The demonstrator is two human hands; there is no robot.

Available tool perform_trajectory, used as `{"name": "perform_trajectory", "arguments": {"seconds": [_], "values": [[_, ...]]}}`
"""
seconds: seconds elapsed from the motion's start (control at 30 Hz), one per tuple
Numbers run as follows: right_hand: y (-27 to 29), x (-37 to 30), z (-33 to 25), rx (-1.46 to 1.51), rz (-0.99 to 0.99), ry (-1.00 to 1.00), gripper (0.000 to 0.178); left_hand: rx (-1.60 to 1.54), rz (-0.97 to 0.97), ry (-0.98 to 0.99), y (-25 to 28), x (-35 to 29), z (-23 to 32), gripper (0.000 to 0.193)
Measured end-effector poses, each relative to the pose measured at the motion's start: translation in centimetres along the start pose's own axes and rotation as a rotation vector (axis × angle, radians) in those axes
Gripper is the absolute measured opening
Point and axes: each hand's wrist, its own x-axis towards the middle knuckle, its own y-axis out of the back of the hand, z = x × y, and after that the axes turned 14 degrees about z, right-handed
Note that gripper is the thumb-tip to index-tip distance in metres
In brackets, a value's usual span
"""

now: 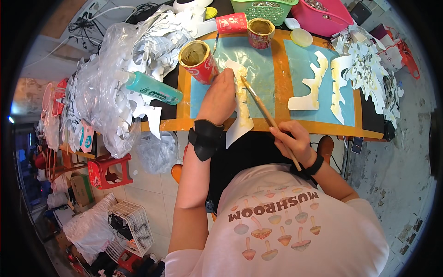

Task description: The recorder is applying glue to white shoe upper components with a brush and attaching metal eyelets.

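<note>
A white cut-out piece (pixel 239 121) with a notched right edge and a yellowish coating lies over the table's front, its lower end past the edge. My left hand (pixel 220 96) has its fingers curled together at the piece's left edge, gripping it; the fingertips are partly hidden. In my right hand (pixel 295 141) is a wooden-handled paintbrush (pixel 262 106), its tip touching the coated strip near the top. Just left of the piece stands a red cup (pixel 206 72) of thick brownish paste. Two similar coated pieces, a wide one (pixel 312 87) and a narrow one (pixel 338 90), lie to the right.
Behind the piece stands another red paste cup (pixel 260 40). A teal bottle (pixel 154 87) lies among white cut-outs and clear plastic bags (pixel 99 87) on the left. Green (pixel 264 10) and pink baskets (pixel 318 21) stand at the back. More cut-outs (pixel 369 76) are heaped at right.
</note>
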Motion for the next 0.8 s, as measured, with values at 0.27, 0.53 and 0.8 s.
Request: {"name": "perform_trajectory", "arguments": {"seconds": [0.27,0.53,0.8], "values": [[1.6,2.8,-1.5,-0.009,0.165,-0.117,0.027,0.002,0.015,0.018,-0.1,0.0,0.3,0.024],[2.1,4.9,-1.0,0.122,0.096,-0.296,0.019,-0.018,-0.008,0.049,0.0,-0.1,0.2,0.024],[2.5,5.2,-1.2,0.101,0.108,-0.278,0.018,-0.027,-0.002,0.054,-0.1,0.0,0.1,0.023]]}}
